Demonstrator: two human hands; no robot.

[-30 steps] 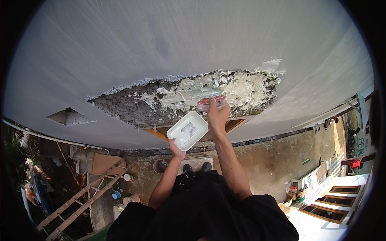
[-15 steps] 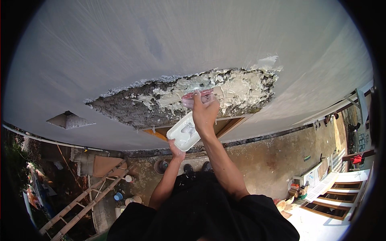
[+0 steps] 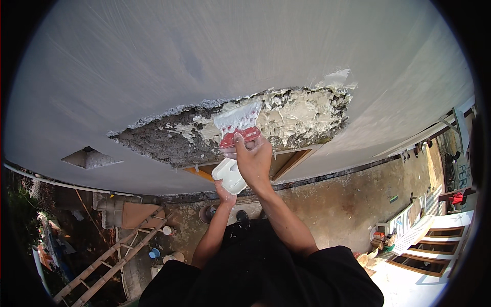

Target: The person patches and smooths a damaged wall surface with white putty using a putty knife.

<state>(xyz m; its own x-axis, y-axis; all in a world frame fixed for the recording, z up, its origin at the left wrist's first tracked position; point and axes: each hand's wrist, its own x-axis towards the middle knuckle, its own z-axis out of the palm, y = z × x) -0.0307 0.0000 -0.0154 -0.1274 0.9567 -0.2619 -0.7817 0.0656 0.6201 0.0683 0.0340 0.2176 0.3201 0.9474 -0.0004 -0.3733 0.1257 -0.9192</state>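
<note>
My right hand point(image 3: 252, 156) grips a putty knife point(image 3: 239, 123) by its red handle. The wide blade is smeared with white paste and lies over the rough, broken patch point(image 3: 158, 135) in the grey wall. Cream-white filler point(image 3: 296, 115) covers much of that patch's right half; its left part shows bare, crumbly grey material. Below, my left hand point(image 3: 225, 191) holds a white plastic tray point(image 3: 229, 179) by its lower left edge. White paste clings to my fingers. My right hand and wrist hide the tray's right side.
A wood-framed opening point(image 3: 291, 162) sits under the patch, and a square hole point(image 3: 92, 158) to its left. A wooden ladder point(image 3: 110, 263) leans at lower left, near a blue container point(image 3: 154, 253). A bucket point(image 3: 206, 214) stands by my feet. White slatted furniture point(image 3: 409, 225) is at right.
My right hand has moved down slightly and turned the putty knife, so its broad blade now shows. The tray stays nearly in place, more covered by my right hand.
</note>
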